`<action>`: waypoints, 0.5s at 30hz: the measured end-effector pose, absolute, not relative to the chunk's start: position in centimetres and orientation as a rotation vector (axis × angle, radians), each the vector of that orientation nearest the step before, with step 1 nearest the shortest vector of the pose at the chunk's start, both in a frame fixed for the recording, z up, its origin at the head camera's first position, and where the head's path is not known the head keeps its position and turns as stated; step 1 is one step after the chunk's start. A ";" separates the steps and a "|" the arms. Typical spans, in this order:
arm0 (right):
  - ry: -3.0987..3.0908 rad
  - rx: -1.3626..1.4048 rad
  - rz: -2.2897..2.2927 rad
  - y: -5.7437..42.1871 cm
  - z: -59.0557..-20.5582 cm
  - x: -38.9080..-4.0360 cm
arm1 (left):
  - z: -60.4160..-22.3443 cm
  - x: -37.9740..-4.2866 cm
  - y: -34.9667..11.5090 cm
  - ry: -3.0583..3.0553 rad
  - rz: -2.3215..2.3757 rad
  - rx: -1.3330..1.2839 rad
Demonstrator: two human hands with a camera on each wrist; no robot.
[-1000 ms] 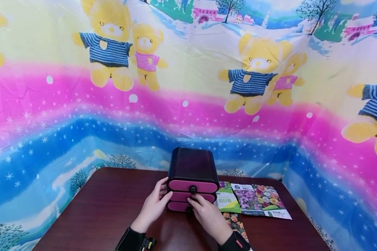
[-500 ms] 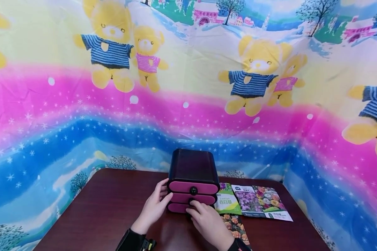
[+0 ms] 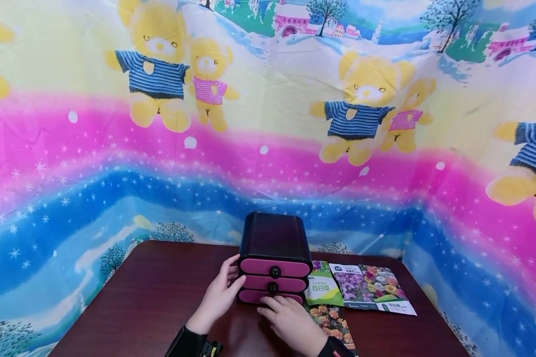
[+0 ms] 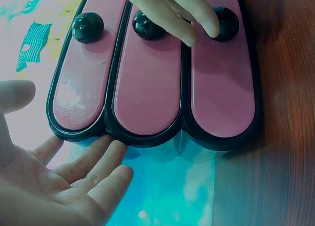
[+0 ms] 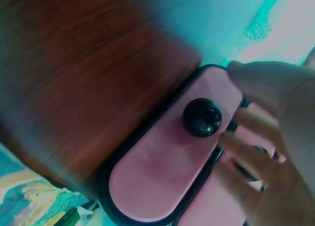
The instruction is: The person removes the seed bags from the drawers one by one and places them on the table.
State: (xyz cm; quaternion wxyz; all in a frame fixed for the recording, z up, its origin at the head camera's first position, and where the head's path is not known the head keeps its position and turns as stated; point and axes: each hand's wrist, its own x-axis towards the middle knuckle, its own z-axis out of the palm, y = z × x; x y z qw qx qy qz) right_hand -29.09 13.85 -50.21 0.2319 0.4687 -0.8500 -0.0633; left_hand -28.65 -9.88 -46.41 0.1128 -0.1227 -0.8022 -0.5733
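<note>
A black drawer box [image 3: 276, 235] with three pink fronts, all pushed in, stands upright at the far middle of a dark wooden table [image 3: 138, 292]. A person's left hand [image 3: 220, 292] spreads relaxed fingers along the box's left side, thumb apart, while the right hand [image 3: 295, 322] reaches in from the near right, fingers loosely extended and gently bent beside the lowest knob [image 5: 202, 117]; contact is hard to tell. Flower-printed packets [image 3: 370, 287] lie at right, before a bear-print cloth [image 3: 250, 124].

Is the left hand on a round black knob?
No, the left hand is at the side of the pink-fronted black drawer box, apart from its knobs.
</note>
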 end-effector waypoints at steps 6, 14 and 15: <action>-2.474 1.194 -0.266 13.8 -50.2 -29.1 | -46.4 -28.7 -9.8 -2.359 -1.668 -0.362; -2.484 1.197 -0.309 13.0 -50.0 -29.5 | -46.5 -28.7 -9.9 -2.360 -1.659 -0.364; -2.475 1.200 -0.312 13.0 -50.1 -29.5 | -46.5 -28.7 -9.9 -2.359 -1.659 -0.364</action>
